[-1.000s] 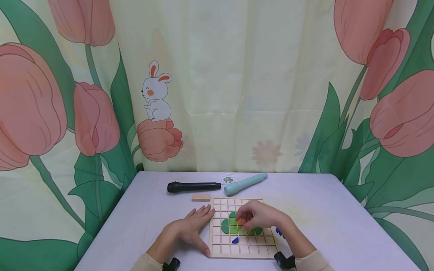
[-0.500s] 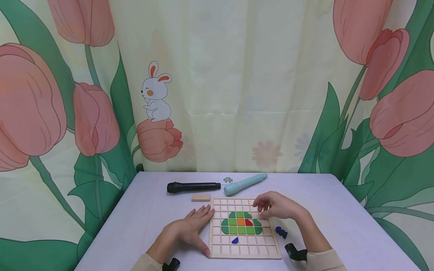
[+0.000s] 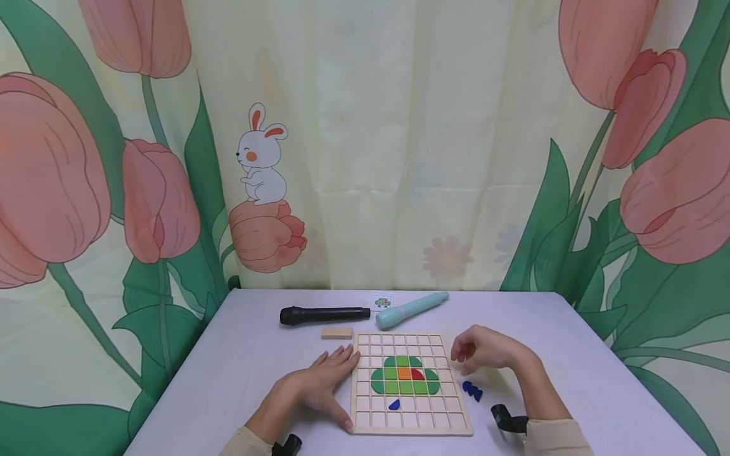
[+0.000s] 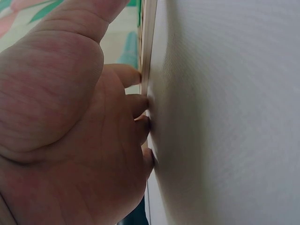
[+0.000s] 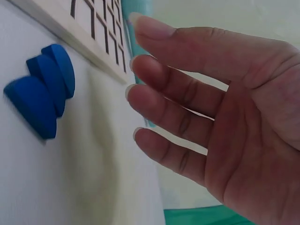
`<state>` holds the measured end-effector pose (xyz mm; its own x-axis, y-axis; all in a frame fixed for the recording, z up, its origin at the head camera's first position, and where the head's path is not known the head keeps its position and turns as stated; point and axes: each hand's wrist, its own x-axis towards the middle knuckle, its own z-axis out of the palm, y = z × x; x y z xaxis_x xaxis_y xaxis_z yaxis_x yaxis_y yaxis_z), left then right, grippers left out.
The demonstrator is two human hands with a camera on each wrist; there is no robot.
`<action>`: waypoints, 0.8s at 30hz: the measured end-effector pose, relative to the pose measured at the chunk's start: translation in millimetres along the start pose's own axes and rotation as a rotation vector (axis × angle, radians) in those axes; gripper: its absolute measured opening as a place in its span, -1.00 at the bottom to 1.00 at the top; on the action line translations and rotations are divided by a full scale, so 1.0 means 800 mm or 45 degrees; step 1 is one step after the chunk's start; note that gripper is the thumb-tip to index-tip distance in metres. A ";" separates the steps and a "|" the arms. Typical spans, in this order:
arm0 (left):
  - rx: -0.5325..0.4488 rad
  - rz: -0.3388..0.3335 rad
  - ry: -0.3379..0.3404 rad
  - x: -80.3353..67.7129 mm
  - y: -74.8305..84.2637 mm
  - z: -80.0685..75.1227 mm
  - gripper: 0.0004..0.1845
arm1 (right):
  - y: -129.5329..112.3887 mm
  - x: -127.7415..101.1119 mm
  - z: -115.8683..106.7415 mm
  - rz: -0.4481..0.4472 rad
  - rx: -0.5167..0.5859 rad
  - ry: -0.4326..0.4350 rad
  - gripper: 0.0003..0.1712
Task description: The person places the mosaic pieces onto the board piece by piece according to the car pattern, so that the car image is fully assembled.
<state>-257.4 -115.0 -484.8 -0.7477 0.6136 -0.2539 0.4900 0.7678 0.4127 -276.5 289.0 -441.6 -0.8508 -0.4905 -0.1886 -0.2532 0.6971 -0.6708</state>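
Note:
A wooden grid board lies on the white table. In its cells, light green squares and dark green rounded pieces surround an orange square and a red rounded piece. One blue piece sits lower in the grid. My left hand rests beside the board, fingertips and thumb against its left edge. My right hand, holding nothing, hovers right of the board with fingers loosely bent. Just below it in the head view are three blue rounded pieces, lined up on the table.
Behind the board lie a black microphone-shaped stick, a teal stick and a small card with a printed coloured pattern. A plain wooden block is near the board's far left corner.
My right hand has withdrawn rightward from the middle of the board to beside it, uncovering the orange and red pieces. My left hand has stayed at the left edge.

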 end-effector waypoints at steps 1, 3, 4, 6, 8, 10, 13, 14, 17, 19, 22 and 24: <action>0.002 -0.001 -0.001 0.000 0.000 0.000 0.45 | 0.002 -0.001 0.000 0.011 0.003 -0.009 -0.79; 0.001 -0.002 -0.003 0.000 -0.001 0.000 0.45 | 0.005 -0.002 0.000 0.035 0.000 -0.019 -0.80; 0.001 -0.002 -0.002 0.001 -0.001 0.000 0.45 | 0.006 -0.002 0.000 0.046 -0.004 -0.022 -0.81; -0.003 -0.005 -0.003 0.001 -0.001 0.000 0.45 | 0.009 -0.002 0.000 0.061 -0.009 -0.035 -0.82; -0.004 -0.006 -0.002 0.001 -0.001 0.000 0.45 | 0.011 -0.002 0.001 0.083 0.000 -0.047 -0.82; -0.002 -0.006 0.000 0.001 -0.001 0.000 0.45 | 0.013 -0.001 0.002 0.091 0.009 -0.059 -0.81; -0.002 -0.004 0.005 0.001 -0.001 0.000 0.46 | 0.015 0.000 0.005 0.095 0.014 -0.064 -0.80; -0.003 -0.003 0.006 0.000 -0.001 0.000 0.46 | 0.015 0.001 0.006 0.096 0.010 -0.064 -0.80; -0.005 -0.002 0.009 0.001 -0.002 0.001 0.46 | 0.015 0.002 0.009 0.106 -0.004 -0.058 -0.79; -0.003 -0.001 0.010 0.001 -0.002 0.001 0.46 | 0.015 0.002 0.011 0.126 -0.005 -0.056 -0.78; -0.002 -0.003 0.009 0.001 -0.003 0.002 0.45 | 0.015 0.002 0.013 0.160 -0.017 -0.059 -0.77; -0.001 -0.004 0.012 0.001 -0.003 0.001 0.45 | 0.015 0.003 0.014 0.174 -0.029 -0.060 -0.77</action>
<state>-258.6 -116.2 -486.9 -0.7534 0.6093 -0.2472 0.4869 0.7697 0.4129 -276.5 290.6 -457.8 -0.8555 -0.4140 -0.3110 -0.1475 0.7706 -0.6200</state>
